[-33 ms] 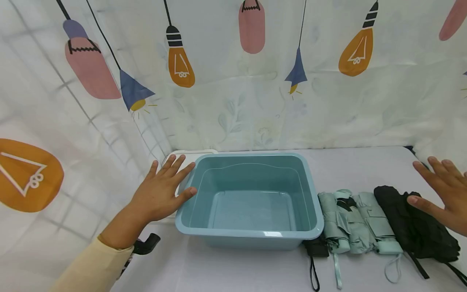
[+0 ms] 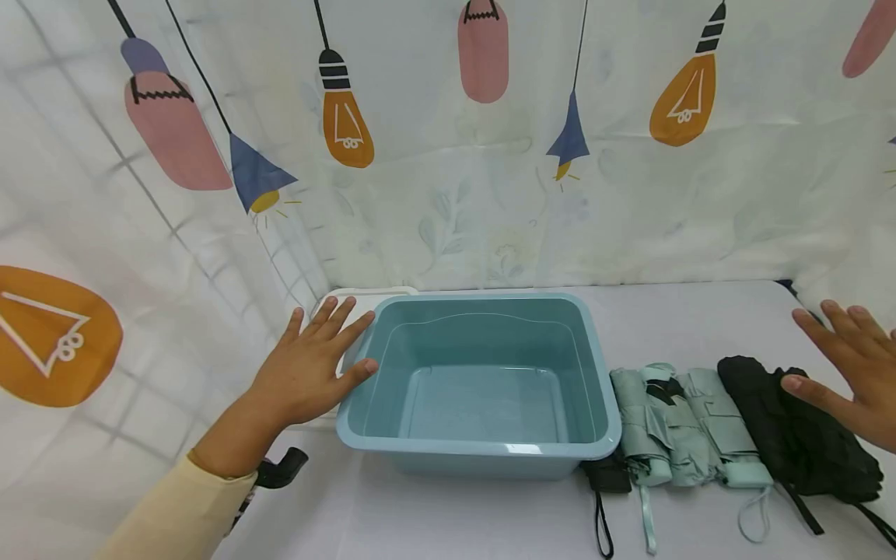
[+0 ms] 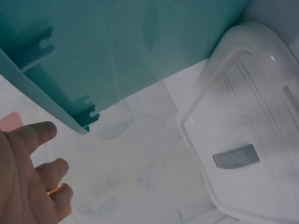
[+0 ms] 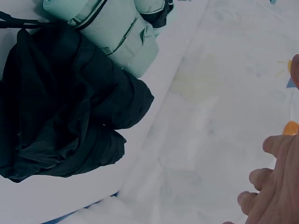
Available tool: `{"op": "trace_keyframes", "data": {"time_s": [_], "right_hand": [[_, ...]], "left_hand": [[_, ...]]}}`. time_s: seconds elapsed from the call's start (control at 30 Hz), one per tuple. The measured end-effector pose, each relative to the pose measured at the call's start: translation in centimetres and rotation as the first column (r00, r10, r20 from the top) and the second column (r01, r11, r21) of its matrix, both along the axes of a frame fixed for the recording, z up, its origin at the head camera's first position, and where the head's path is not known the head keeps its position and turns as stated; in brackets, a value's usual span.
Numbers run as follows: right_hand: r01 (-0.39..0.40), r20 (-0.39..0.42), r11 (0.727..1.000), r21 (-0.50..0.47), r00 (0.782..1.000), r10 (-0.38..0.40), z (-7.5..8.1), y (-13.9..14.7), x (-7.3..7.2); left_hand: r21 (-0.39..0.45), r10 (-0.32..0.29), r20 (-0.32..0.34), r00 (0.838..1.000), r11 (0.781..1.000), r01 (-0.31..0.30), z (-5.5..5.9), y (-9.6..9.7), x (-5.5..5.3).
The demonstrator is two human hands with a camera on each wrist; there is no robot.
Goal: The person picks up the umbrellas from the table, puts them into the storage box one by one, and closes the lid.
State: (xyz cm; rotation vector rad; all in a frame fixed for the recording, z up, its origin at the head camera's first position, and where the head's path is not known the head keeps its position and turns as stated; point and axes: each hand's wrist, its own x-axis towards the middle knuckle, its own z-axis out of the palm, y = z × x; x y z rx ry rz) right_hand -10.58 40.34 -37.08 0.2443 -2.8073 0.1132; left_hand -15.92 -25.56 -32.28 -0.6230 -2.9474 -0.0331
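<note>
A light blue plastic basin (image 2: 483, 404) stands upright in the middle, with nothing inside it. My left hand (image 2: 308, 373) is spread over its left side, thumb and forefinger overlapping the rim in the head view. In the left wrist view the fingers (image 3: 52, 173) are beside the basin's outer wall (image 3: 126, 51), loosely bent. To the right lie several folded umbrellas, pale green ones (image 2: 724, 428) side by side and a bulkier black one (image 2: 805, 435). My right hand (image 2: 857, 377), fingers apart and holding nothing, hovers near the black umbrella, partly cut off by the frame.
A small black folded umbrella (image 2: 607, 473) with a wrist loop lies against the basin's right front corner. Under my left forearm a black curved handle (image 2: 281, 468) sticks out. Left of the basin stands a white plastic container (image 3: 261, 121). Printed curtains (image 2: 448, 194) close off the back and left.
</note>
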Motion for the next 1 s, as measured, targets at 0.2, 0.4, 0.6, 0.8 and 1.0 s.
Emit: {"op": "trace_keyframes", "data": {"time_s": [0.2,0.4,0.6,0.8,1.0], "right_hand": [[0.006,0.004,1.000,-0.005,1.000,-0.006,0.0,-0.2,0.3],[0.019,0.003,1.000,-0.018,1.000,-0.019,-0.3,0.0,0.7],[0.027,-0.015,0.999,-0.043,0.999,-0.028,-0.9,0.7,0.8],[0.024,-0.029,0.996,-0.083,0.999,-0.027,-1.8,1.2,0.8],[0.048,0.011,0.994,-0.102,0.999,-0.048,-2.1,1.1,1.1]], "left_hand": [[0.009,-0.004,0.000,1.000,1.000,0.004,-0.2,0.1,0.2],[0.017,-0.008,0.010,1.000,1.000,0.008,-0.5,-0.1,0.5],[0.037,-0.001,0.023,1.000,0.999,0.000,-0.8,-0.7,0.8],[0.085,-0.006,0.033,0.999,0.996,0.003,-1.0,-1.2,1.2],[0.126,-0.014,0.034,0.999,0.992,0.010,-1.2,-1.4,1.7]]}}
